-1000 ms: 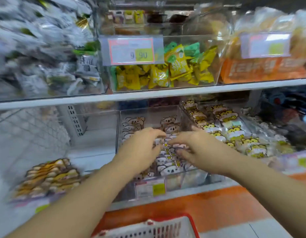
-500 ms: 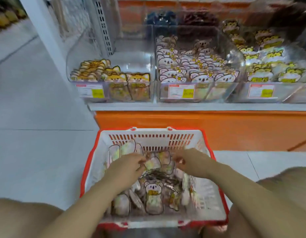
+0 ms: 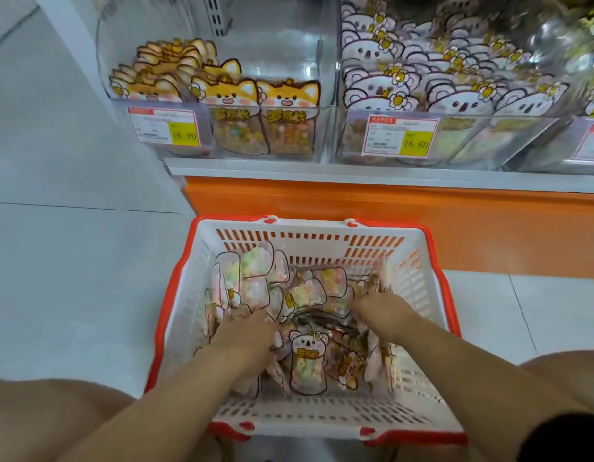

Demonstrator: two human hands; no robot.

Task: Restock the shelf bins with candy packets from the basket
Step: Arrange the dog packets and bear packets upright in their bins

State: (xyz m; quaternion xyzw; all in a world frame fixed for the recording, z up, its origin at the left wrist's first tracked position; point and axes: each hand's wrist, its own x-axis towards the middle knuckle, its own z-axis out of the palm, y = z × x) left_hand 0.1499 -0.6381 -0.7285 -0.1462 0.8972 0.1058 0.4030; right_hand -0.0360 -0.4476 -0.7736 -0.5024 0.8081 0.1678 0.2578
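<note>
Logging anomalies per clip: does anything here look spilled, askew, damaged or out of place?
Nothing stands out. Candy packets lie jumbled inside the basket, none spilled on the floor. The fox packets and koala packets on the shelf stand upright in rows; the fox bin is only part full.

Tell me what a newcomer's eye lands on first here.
The red-and-white basket on the floor, bottom centre, grabs attention: it is heaped with candy packets, and the left hand and right hand are dug in among them. Above it, clear shelf bins show rows of orange fox packets on the left and white koala packets on the right.
</note>
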